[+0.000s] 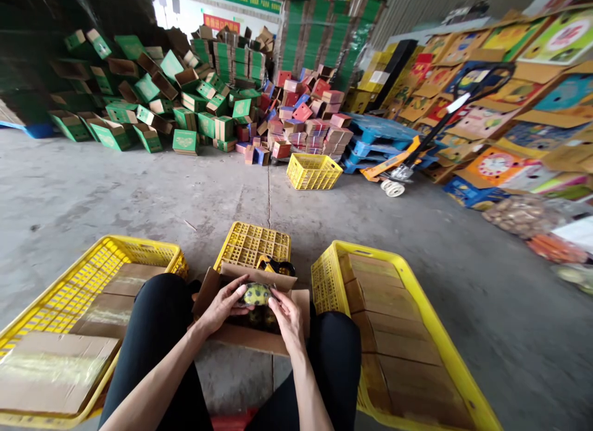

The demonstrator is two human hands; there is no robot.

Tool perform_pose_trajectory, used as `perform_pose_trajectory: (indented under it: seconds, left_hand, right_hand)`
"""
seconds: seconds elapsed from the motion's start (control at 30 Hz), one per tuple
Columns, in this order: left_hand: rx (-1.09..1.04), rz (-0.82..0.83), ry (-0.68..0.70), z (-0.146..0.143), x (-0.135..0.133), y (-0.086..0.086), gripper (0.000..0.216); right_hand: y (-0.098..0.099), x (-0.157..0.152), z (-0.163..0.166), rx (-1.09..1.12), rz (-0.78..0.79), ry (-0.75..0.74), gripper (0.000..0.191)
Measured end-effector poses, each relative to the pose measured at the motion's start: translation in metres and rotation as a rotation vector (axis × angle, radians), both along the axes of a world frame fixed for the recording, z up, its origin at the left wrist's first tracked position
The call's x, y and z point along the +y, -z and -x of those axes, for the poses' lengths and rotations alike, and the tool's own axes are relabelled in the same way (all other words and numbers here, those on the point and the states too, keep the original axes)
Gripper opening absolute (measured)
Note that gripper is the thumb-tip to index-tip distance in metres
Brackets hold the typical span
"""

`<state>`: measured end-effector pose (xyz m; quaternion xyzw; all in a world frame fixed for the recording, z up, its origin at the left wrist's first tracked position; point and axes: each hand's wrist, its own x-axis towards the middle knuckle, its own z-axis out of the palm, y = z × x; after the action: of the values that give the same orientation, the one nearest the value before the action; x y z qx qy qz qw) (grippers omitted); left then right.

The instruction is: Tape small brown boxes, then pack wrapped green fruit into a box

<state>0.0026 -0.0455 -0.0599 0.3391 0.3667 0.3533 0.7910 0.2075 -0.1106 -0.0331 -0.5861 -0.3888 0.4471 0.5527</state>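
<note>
My left hand [226, 305] and my right hand [288, 318] hold a rounded, yellow-green thing with dark spots [256, 294] between them, fingers closed on its two ends. Its exact kind is unclear; it looks shiny, perhaps wrapped. Below it, between my knees, stands an open cardboard box [250, 340] with its flaps up. Several similar dark and yellowish things lie inside, partly hidden by my hands. Just beyond the box, a black and yellow tape dispenser [277, 266] rests on an upturned yellow crate [250, 242].
On the left a yellow crate [111, 241] holds closed cartons [55, 369]; another yellow crate [445, 351] on the right holds a row of cartons [403, 344]. Farther off are a yellow basket [315, 171], a pallet jack [393, 171], blue pallets [380, 138] and heaped green boxes [185, 141].
</note>
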Motion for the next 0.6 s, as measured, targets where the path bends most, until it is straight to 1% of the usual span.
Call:
perform_pose_trajectory:
  seconds: [0.13,0.27,0.33,0.37,0.43,0.5,0.6]
  left_hand:
    - [-0.046,0.009,0.036,-0.001,-0.001,-0.002,0.086]
    - [-0.056,-0.009,0.08,-0.002,0.0,0.005,0.093]
    - [-0.034,-0.043,0.092,-0.003,0.002,0.008,0.089]
    - [-0.012,-0.065,0.09,-0.004,0.003,0.009,0.083]
    - [0.041,-0.119,0.063,-0.005,0.004,0.01,0.07]
    - [0.064,-0.171,0.016,-0.005,0.005,0.007,0.062]
    - [0.016,-0.203,-0.016,-0.004,0.004,0.0,0.069]
  right_hand:
    - [0.006,0.002,-0.004,-0.056,0.036,0.05,0.059]
    - [0.014,0.003,-0.008,-0.149,0.098,0.1,0.062]
    - [0.017,0.003,-0.009,-0.171,0.105,0.091,0.063]
    - [0.018,0.003,-0.009,-0.175,0.104,0.082,0.063]
    - [0.018,0.002,-0.008,-0.177,0.099,0.073,0.064]
    - [0.015,0.002,-0.007,-0.176,0.092,0.066,0.063]
    - [0.009,0.001,-0.004,-0.15,0.089,0.054,0.061]
